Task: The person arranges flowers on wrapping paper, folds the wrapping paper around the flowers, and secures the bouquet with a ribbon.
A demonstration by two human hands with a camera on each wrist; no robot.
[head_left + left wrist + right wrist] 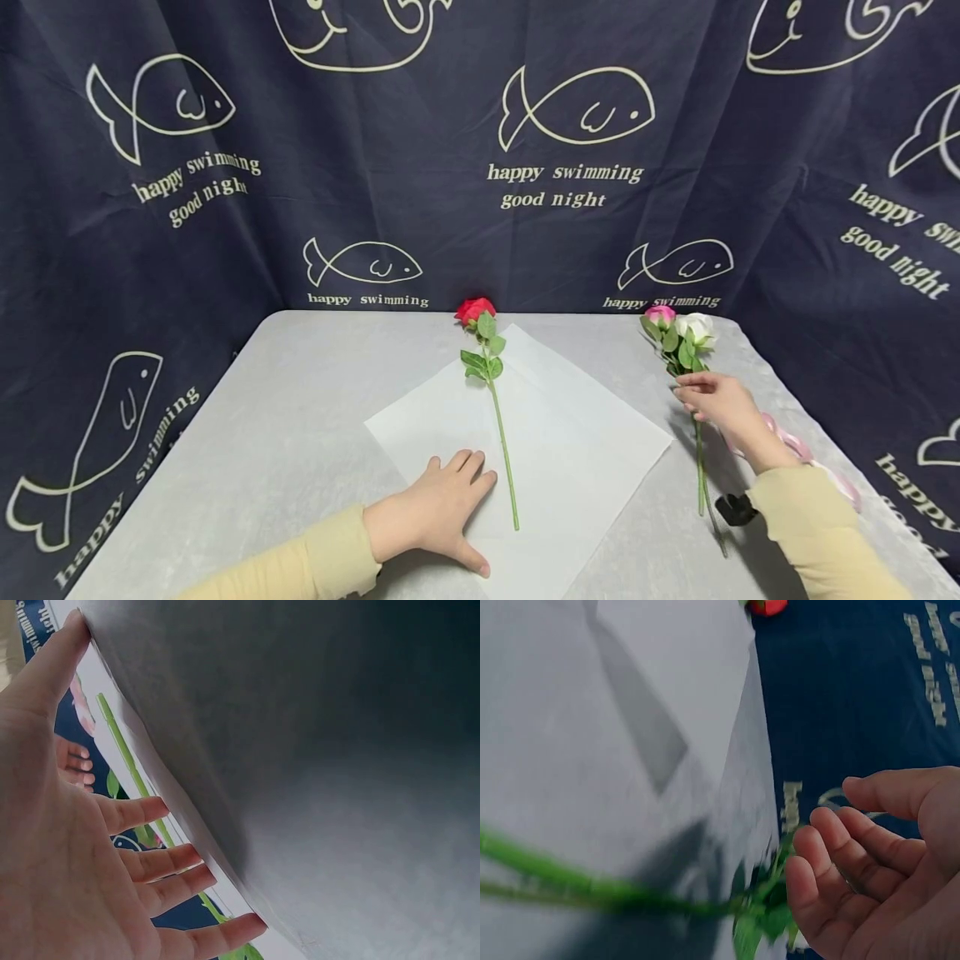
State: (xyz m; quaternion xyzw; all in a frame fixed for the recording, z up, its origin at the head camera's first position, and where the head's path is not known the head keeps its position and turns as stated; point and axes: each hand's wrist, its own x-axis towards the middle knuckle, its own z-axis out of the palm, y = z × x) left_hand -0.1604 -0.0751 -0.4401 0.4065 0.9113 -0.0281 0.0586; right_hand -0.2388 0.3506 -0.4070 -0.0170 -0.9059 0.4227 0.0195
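A red rose (475,312) with a long green stem lies on a square white paper sheet (577,433), its bloom past the sheet's far left edge. My left hand (442,508) rests on the lower left of the paper, fingers spread, beside the stem. On the right side of the table, a pink rose (660,315) and a white rose (696,327) lie together. Over their stems hovers my right hand (720,404). In the right wrist view, its fingers bend loosely, thumb apart from them, and the green stems (630,892) run outside the grasp.
Pink loops (795,442), partly hidden by the right forearm, lie near the table's right edge. A small black object (737,509) shows by the right sleeve. Behind the grey table (300,400) hangs a dark blue curtain (450,150) with fish drawings.
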